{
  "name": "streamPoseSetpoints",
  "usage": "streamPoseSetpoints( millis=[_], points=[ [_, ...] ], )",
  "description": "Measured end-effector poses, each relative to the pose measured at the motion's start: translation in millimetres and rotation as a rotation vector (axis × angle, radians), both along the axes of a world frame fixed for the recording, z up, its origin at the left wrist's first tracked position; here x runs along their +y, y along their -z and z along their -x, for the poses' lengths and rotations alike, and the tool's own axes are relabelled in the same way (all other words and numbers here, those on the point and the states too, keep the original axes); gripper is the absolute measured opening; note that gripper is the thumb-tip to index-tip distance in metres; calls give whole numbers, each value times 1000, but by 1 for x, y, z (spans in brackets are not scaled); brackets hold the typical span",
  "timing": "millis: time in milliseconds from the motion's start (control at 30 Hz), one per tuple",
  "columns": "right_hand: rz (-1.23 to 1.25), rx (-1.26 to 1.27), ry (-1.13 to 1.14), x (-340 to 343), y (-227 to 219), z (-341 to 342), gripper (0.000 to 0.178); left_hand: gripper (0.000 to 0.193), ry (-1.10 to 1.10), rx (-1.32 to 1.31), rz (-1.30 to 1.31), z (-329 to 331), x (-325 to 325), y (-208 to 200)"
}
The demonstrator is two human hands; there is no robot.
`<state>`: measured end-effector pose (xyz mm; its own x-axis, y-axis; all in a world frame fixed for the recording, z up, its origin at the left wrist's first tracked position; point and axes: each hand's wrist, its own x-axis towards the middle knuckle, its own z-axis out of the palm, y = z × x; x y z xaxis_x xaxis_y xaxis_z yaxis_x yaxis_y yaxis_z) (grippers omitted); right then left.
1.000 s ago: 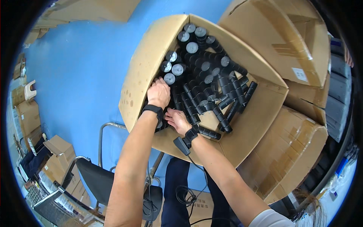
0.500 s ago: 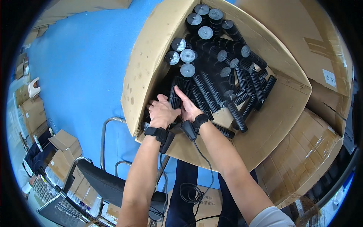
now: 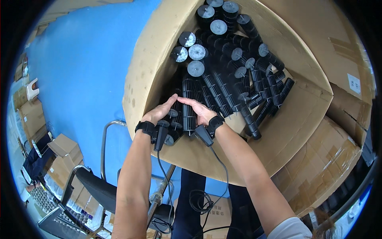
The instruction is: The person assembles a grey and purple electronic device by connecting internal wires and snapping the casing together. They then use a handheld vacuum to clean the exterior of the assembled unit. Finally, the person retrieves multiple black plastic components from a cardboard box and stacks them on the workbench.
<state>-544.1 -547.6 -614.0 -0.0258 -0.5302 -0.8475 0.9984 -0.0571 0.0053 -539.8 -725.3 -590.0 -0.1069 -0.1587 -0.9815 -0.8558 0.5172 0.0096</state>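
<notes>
Left hand [image 3: 160, 112], right hand [image 3: 201, 113] flat, grips wide, tips close; right over ribbed black tube [image 3: 188, 116]; round shiny disc [image 3: 195, 68] at 1 o'clock.

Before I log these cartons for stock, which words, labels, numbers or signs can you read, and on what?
Brown cardboard between the legs: dark characters, not copied here.
White label on the upper-right carton: too small to read.
Black finned rollers: no readable text.
</notes>
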Motion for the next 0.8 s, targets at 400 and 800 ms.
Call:
streamPoseSetpoints(
  millis=[400,800],
  points=[
    [161,-142,116,32,5,-37,36,76,-609,-62,-324,-37,28,-39],
    [211,-216,42,57,8,-48,46,64,-873,-63,-368,-69,34,-15]
  ],
)
